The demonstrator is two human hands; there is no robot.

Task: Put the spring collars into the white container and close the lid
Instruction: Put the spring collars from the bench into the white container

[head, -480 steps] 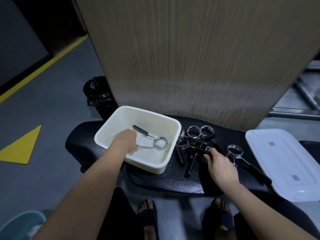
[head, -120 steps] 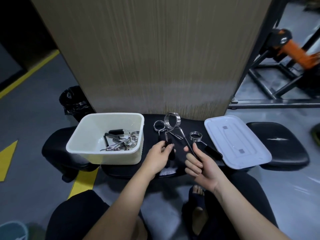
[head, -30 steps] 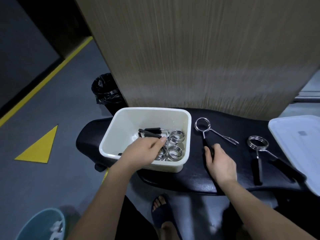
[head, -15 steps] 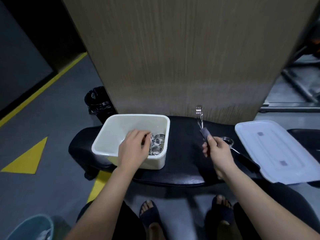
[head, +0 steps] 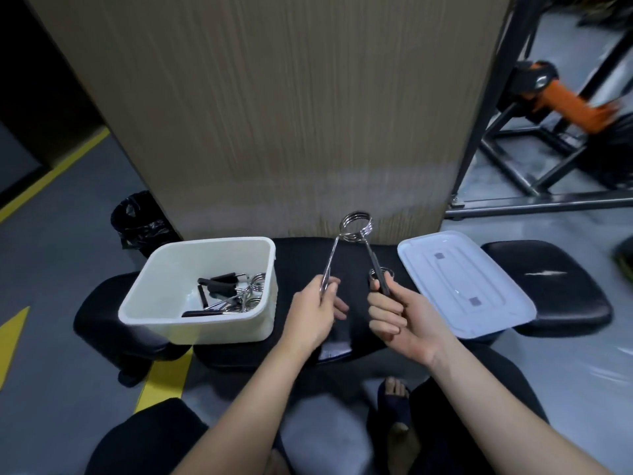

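Note:
A chrome spring collar (head: pixel 356 227) is held upright above the black bench (head: pixel 301 255), coil on top. My left hand (head: pixel 313 311) pinches its left arm and my right hand (head: pixel 399 315) grips its black-handled right arm. Behind my right fingers another collar's coil (head: pixel 386 271) peeks out on the bench. The white container (head: pixel 202 323) stands open to the left, with several collars (head: pixel 233 292) piled inside. Its white lid (head: pixel 462 282) lies flat on the bench to the right.
A wood-grain panel (head: pixel 274 114) rises right behind the bench. A black-bagged bin (head: pixel 140 221) stands on the floor at the back left. Dark metal gym frames (head: pixel 534 159) with an orange part fill the right. My sandalled foot (head: pixel 394 402) is below the bench.
My left hand left the container and joined my right hand at the raised collar, now held by both arms. The view has swung to the right.

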